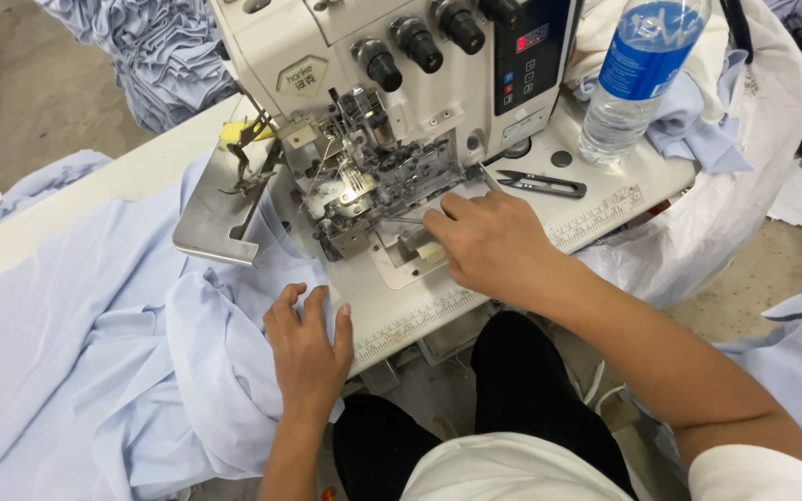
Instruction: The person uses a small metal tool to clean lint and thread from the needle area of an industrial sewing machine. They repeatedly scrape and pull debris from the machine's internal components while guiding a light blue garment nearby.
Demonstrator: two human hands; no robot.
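Left hand resting flat, fingers spread, on soft wrinkled pale blue fabric draped over the table's near edge, gripping nothing. Right hand loosely curled, pinching slim metal tweezers and reaching in by the shiny needle area of the cream overlock machine. Black thread snips lying just beyond the knuckles on the smooth white table. Clear ribbed plastic water bottle, blue label, upright behind.
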